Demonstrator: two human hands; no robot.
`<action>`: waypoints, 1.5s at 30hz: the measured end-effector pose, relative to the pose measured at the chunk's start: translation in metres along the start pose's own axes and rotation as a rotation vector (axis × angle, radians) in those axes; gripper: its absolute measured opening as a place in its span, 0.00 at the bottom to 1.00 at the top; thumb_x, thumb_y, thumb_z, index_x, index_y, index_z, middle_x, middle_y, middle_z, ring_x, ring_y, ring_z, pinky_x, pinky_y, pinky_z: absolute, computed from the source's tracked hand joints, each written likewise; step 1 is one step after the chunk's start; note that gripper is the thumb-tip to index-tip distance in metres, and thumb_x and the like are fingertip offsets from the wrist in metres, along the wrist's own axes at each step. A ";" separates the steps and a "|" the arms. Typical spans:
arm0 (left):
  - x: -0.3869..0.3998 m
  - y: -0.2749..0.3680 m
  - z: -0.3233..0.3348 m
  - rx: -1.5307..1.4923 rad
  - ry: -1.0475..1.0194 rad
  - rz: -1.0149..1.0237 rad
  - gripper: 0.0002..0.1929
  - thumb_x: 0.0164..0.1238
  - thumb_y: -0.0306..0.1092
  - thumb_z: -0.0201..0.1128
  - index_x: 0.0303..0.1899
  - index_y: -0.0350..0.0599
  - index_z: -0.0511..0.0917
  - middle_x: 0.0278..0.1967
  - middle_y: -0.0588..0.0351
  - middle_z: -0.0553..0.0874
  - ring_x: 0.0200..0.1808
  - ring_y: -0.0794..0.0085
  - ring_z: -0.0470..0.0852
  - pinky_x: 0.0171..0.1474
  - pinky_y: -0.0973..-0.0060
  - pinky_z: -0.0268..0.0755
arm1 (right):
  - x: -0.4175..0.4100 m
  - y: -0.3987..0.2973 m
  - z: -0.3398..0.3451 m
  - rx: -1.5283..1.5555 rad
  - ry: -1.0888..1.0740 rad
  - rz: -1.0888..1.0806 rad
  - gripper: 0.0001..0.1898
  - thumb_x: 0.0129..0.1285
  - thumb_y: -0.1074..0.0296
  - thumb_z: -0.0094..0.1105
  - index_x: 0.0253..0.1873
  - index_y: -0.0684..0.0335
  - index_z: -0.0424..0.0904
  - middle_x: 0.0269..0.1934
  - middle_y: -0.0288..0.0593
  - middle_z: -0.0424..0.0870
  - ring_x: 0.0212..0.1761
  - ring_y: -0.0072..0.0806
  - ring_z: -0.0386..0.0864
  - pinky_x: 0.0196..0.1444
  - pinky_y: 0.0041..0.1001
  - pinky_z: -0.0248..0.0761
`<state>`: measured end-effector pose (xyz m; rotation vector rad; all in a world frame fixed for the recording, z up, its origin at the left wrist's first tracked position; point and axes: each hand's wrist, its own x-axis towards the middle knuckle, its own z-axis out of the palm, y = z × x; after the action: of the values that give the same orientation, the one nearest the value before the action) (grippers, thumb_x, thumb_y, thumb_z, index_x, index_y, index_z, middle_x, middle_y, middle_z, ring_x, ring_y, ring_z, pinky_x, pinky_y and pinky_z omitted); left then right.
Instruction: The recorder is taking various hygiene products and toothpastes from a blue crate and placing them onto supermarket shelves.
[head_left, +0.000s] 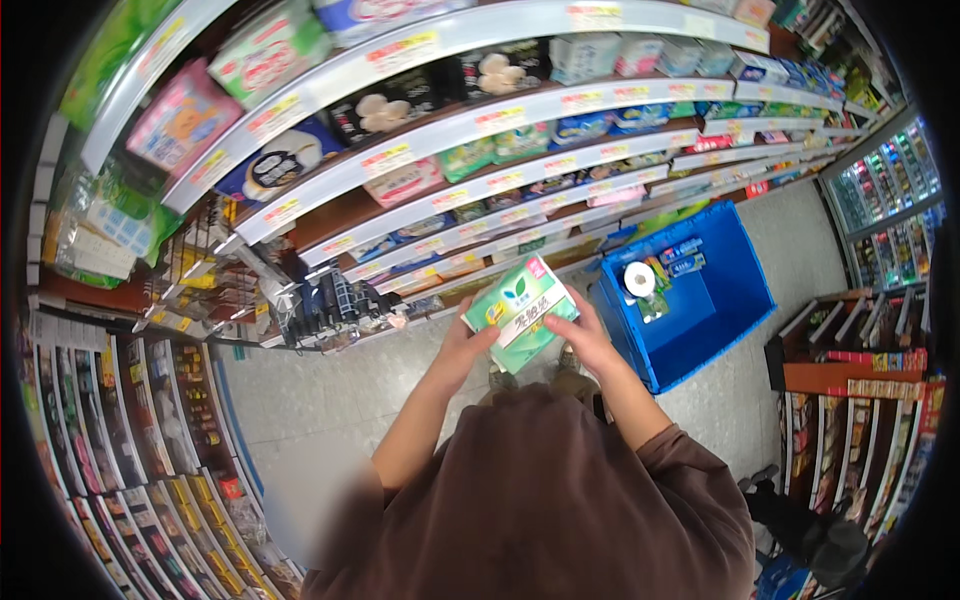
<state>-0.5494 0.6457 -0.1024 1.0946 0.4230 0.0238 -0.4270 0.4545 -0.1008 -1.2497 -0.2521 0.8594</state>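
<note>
Between my two hands is a green-and-white soft packet (519, 315), perhaps sanitary pads, with a leaf design and writing on its front. My left hand (463, 346) grips its left edge, thumb on the front face. From the other side my right hand (583, 330) holds the right edge, its thumb also on the front. The packet is tilted and held in front of my body, above the tiled floor. A large blue plastic crate (701, 300) stands on the floor to the right of my right hand. Inside it lie a white roll (640, 280) and several small packages (684, 257).
Shelves of packaged goods (442, 180) with price strips curve across the front. Hanging goods on hooks (330, 300) jut out at front left. More shelves (150, 442) stand at left and a display rack (847, 375) at right. A person in dark clothing (817, 532) is behind at right.
</note>
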 end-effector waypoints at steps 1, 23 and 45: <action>0.005 0.003 0.010 0.005 -0.005 -0.010 0.39 0.63 0.38 0.70 0.71 0.37 0.58 0.62 0.51 0.74 0.64 0.68 0.71 0.66 0.70 0.63 | -0.001 0.001 -0.012 0.094 0.001 -0.021 0.34 0.60 0.66 0.71 0.69 0.65 0.65 0.59 0.44 0.77 0.59 0.28 0.76 0.59 0.29 0.71; 0.141 -0.141 0.246 0.767 -0.249 -0.340 0.42 0.58 0.51 0.73 0.66 0.34 0.63 0.57 0.38 0.79 0.54 0.57 0.83 0.56 0.66 0.75 | -0.080 -0.008 -0.273 -0.935 0.222 -0.223 0.53 0.34 0.61 0.78 0.70 0.64 0.62 0.55 0.51 0.74 0.56 0.50 0.75 0.59 0.40 0.70; 0.004 -0.151 0.103 1.397 0.001 -0.769 0.29 0.61 0.47 0.68 0.61 0.42 0.74 0.51 0.47 0.85 0.49 0.56 0.86 0.51 0.62 0.78 | 0.027 0.349 -0.433 -1.040 0.444 0.866 0.49 0.57 0.49 0.66 0.75 0.62 0.46 0.70 0.51 0.61 0.70 0.51 0.64 0.69 0.50 0.62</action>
<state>-0.5389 0.4879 -0.1946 2.2025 0.8797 -1.0940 -0.2983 0.1807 -0.5681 -2.5812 0.2855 1.1831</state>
